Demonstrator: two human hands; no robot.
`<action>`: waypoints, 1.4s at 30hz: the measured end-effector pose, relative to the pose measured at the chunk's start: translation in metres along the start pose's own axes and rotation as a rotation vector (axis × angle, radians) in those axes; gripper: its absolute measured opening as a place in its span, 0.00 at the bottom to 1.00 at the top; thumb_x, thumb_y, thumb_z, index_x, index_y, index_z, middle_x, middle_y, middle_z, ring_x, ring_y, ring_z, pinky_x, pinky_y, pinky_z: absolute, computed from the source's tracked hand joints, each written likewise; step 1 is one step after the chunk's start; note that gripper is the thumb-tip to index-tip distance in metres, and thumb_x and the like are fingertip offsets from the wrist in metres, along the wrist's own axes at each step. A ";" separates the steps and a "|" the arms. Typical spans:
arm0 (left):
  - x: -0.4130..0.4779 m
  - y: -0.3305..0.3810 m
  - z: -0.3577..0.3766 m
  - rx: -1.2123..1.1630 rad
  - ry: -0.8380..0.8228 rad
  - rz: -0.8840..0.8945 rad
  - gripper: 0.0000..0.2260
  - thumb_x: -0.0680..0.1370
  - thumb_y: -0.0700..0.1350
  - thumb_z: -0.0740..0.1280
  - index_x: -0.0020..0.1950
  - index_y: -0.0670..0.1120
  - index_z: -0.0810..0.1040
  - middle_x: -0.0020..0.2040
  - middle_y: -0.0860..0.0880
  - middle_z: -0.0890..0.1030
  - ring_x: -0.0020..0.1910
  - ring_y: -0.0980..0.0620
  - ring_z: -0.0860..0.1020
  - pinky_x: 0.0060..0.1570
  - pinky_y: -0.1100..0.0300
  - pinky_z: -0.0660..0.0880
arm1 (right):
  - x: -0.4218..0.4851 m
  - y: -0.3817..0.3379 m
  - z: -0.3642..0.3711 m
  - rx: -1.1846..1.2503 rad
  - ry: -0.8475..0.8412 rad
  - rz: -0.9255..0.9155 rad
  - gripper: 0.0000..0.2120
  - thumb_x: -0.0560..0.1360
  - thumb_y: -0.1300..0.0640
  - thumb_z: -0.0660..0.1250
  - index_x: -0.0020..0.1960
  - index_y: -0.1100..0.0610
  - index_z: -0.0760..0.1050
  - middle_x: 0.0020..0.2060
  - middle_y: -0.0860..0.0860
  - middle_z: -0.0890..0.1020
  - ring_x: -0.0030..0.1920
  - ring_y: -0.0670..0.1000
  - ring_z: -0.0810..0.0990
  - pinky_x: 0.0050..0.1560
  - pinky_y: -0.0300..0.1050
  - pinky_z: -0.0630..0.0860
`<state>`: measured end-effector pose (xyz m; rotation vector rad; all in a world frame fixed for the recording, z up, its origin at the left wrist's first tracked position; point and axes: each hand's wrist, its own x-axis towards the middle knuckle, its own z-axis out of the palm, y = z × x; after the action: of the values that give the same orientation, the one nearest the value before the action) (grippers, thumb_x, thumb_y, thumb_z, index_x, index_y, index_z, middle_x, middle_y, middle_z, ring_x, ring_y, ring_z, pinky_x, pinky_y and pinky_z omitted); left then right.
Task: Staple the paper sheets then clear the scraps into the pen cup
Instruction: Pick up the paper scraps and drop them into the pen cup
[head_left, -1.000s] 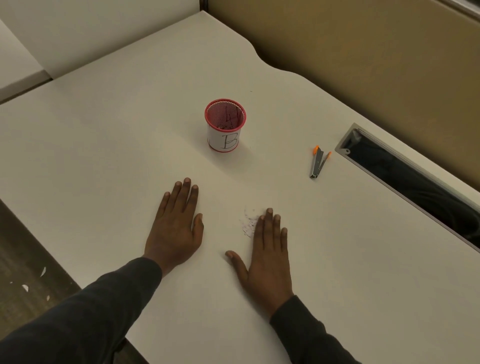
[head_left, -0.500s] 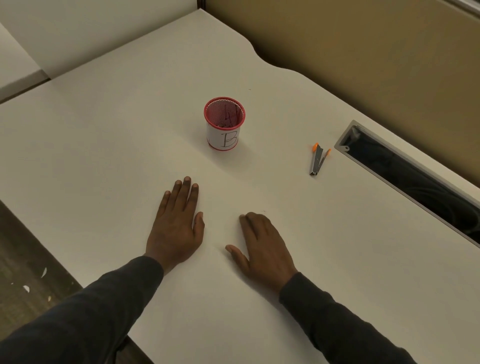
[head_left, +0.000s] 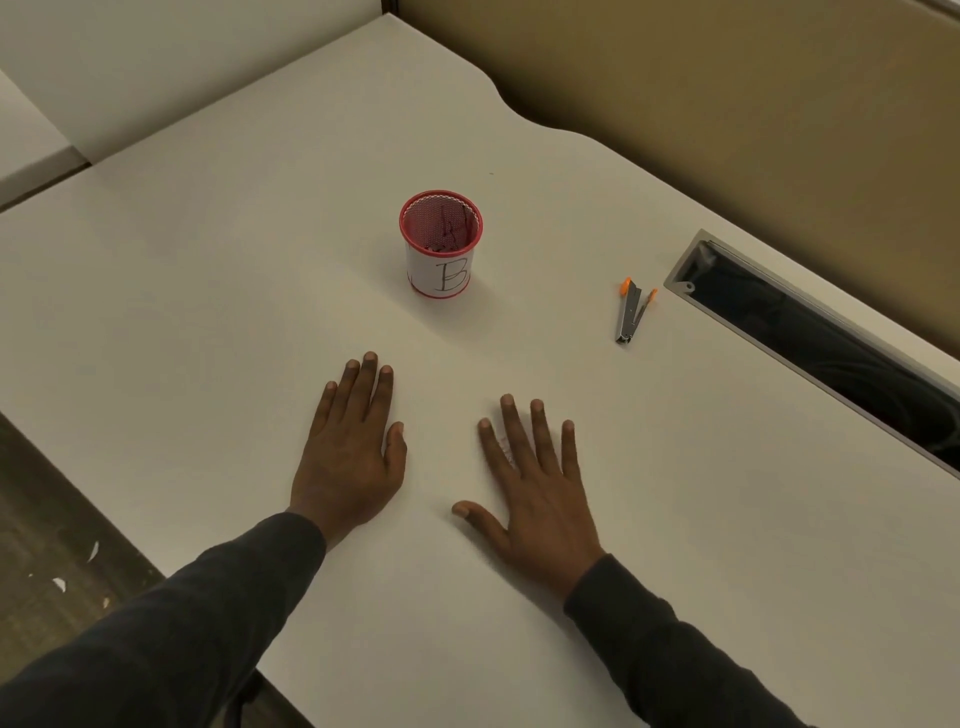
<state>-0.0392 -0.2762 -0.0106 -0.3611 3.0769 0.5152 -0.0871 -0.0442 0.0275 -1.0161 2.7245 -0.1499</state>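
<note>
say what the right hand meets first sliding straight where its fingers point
Likely the pen cup, which the right hand would barely clip on its index side; the stapler sits clear.

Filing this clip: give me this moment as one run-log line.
left hand flat on desk | right hand flat, fingers spread | pen cup upright beyond hands | stapler lying right of cup, untouched

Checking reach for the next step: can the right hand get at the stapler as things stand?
Probably yes: the right hand lies flat and holds nothing, and only bare desk lies between it and the stapler.
</note>
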 end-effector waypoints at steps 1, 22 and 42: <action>0.000 0.000 0.000 -0.001 0.001 0.000 0.32 0.81 0.56 0.43 0.83 0.45 0.47 0.84 0.46 0.45 0.83 0.48 0.43 0.81 0.47 0.49 | 0.000 0.004 -0.001 0.047 0.007 -0.004 0.42 0.77 0.27 0.46 0.81 0.50 0.40 0.80 0.51 0.38 0.79 0.54 0.35 0.79 0.59 0.42; 0.000 -0.001 0.004 -0.015 0.021 0.002 0.31 0.82 0.54 0.47 0.83 0.45 0.49 0.84 0.46 0.47 0.83 0.49 0.44 0.81 0.47 0.50 | -0.040 0.001 0.013 0.079 0.067 0.393 0.48 0.76 0.26 0.44 0.80 0.60 0.39 0.80 0.55 0.38 0.79 0.56 0.35 0.78 0.58 0.43; 0.000 -0.002 0.004 -0.008 0.029 0.008 0.31 0.82 0.55 0.46 0.83 0.44 0.49 0.84 0.46 0.47 0.83 0.48 0.45 0.81 0.46 0.50 | 0.006 0.011 0.001 -0.015 0.112 -0.182 0.37 0.60 0.75 0.74 0.68 0.66 0.73 0.67 0.64 0.76 0.65 0.64 0.77 0.49 0.51 0.83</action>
<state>-0.0386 -0.2767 -0.0148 -0.3595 3.1059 0.5272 -0.0987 -0.0398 0.0233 -1.2966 2.7311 -0.2229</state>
